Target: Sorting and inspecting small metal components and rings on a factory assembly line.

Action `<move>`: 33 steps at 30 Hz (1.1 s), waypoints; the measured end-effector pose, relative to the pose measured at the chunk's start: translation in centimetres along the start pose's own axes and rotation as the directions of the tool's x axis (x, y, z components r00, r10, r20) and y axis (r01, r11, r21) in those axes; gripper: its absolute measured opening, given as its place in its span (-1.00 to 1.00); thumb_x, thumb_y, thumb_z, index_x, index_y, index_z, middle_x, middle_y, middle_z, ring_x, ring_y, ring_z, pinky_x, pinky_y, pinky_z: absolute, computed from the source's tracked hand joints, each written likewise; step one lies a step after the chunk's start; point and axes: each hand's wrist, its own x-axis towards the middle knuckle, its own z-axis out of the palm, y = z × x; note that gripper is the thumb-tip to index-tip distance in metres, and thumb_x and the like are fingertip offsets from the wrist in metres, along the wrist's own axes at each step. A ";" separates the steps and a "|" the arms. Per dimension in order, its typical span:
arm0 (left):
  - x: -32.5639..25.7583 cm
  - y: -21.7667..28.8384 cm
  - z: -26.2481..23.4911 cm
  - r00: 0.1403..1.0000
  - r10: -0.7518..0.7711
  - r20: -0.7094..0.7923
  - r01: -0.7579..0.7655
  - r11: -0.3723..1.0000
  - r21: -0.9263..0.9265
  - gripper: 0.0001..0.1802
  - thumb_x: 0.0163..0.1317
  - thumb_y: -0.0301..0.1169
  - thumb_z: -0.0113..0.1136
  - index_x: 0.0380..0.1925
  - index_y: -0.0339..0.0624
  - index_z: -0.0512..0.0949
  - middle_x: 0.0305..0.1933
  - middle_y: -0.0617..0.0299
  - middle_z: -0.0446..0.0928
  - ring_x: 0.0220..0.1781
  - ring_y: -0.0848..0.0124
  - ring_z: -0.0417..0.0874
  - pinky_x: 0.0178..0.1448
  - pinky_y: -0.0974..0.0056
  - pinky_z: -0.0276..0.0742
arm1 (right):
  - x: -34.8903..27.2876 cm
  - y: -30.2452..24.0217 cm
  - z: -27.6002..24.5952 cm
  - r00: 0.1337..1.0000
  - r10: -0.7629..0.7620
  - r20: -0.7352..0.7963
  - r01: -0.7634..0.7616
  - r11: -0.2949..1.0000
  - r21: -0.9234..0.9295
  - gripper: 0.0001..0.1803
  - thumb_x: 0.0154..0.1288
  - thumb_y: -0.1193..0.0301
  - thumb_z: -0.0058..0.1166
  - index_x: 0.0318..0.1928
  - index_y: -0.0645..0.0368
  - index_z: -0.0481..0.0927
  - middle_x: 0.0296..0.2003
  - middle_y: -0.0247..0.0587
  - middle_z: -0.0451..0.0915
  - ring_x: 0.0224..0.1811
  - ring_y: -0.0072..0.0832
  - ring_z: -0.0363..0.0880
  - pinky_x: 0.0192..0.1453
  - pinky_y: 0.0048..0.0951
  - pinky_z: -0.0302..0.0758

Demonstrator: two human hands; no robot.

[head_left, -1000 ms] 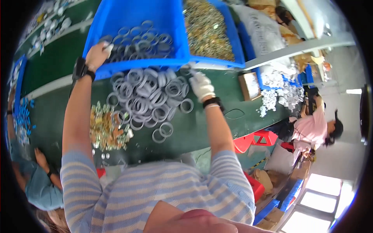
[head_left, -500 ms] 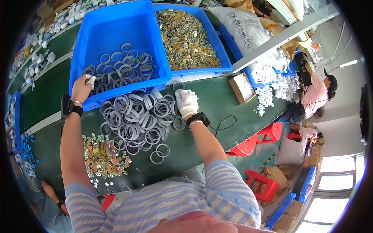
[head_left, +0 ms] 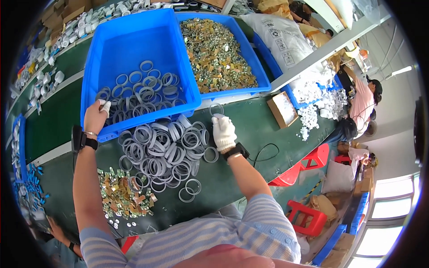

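My left hand [head_left: 96, 118], with white covers on its fingertips, grips the near left rim of a large blue bin [head_left: 134, 18]. Inside the bin, many grey rings [head_left: 145, 94] lie heaped toward its near end. My right hand [head_left: 224, 133] wears a white knitted glove and is closed, fingertips at the near edge of a single grey ring [head_left: 216, 108] just right of the bin. Between my forearms a pile of grey rings [head_left: 165, 147] rests on the green table [head_left: 241, 183]. Two loose overlapping rings [head_left: 190, 190] lie nearer to me.
Small metallic and brown pieces [head_left: 123, 192] are heaped beside my left forearm. A second blue bin [head_left: 263, 87] holds similar pieces. Right of it stand an open carton [head_left: 282, 109] and white parts [head_left: 308, 114]. Red stools [head_left: 308, 219] are on the floor; a co-worker in pink [head_left: 361, 105] is far right.
The view has shifted slightly. My right hand and the single ring at its fingertips have moved a little right, away from the pile. My left hand stays on the bin's rim.
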 end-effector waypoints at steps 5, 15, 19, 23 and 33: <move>-0.6 1.3 -1.4 0.999 -0.034 0.016 0.034 0.999 -0.014 -0.77 0.43 -0.37 0.31 -0.14 -0.38 0.65 -0.46 0.04 0.67 -0.49 0.30 0.65 -0.34 0.20 0.51 | 2.8 -6.6 -8.1 0.967 0.051 -0.249 0.002 0.978 0.209 -0.93 0.43 0.47 0.26 -0.14 0.19 0.71 -0.22 -0.12 0.74 -0.20 -0.29 0.73 -0.03 -0.35 0.61; -0.5 0.7 -1.3 1.000 -0.006 -0.023 0.006 1.000 -0.019 -0.79 0.42 -0.37 0.30 -0.16 -0.35 0.66 -0.46 0.01 0.68 -0.48 0.28 0.68 -0.35 0.20 0.51 | 7.5 -2.3 -6.8 0.993 0.011 -0.115 0.004 0.992 0.126 -0.70 0.26 0.27 0.42 -0.11 0.14 0.67 -0.27 -0.04 0.73 -0.19 -0.08 0.74 -0.05 -0.15 0.63; -0.3 0.5 -1.1 0.999 0.001 -0.036 0.001 0.999 0.041 -0.79 0.42 -0.37 0.30 -0.16 -0.34 0.66 -0.46 0.00 0.68 -0.48 0.27 0.68 -0.34 0.19 0.51 | 7.4 -1.8 -7.1 0.975 0.181 0.125 -0.186 0.982 0.025 -0.69 0.24 0.28 0.43 -0.10 0.15 0.68 -0.26 -0.08 0.71 -0.19 -0.13 0.72 -0.04 -0.17 0.63; -0.4 0.9 -1.0 1.000 -0.001 -0.007 0.001 1.000 -0.006 -0.77 0.43 -0.36 0.31 -0.13 -0.36 0.66 -0.50 0.05 0.64 -0.52 0.32 0.61 -0.37 0.19 0.47 | 7.3 -2.6 -7.7 0.974 0.043 -0.223 -0.038 0.999 0.027 -0.64 0.25 0.25 0.41 -0.01 0.12 0.69 -0.22 -0.08 0.75 -0.12 -0.17 0.75 0.00 -0.23 0.64; -0.6 1.7 -1.1 1.000 -0.008 -0.022 0.009 1.000 0.023 -0.76 0.42 -0.34 0.31 -0.16 -0.35 0.67 -0.48 0.01 0.67 -0.48 0.25 0.68 -0.35 0.18 0.50 | 8.8 -1.7 -8.7 0.968 0.112 0.224 -0.083 0.988 -0.133 -0.76 0.24 0.30 0.39 -0.19 0.17 0.68 -0.28 -0.03 0.71 -0.16 -0.05 0.71 -0.02 -0.10 0.62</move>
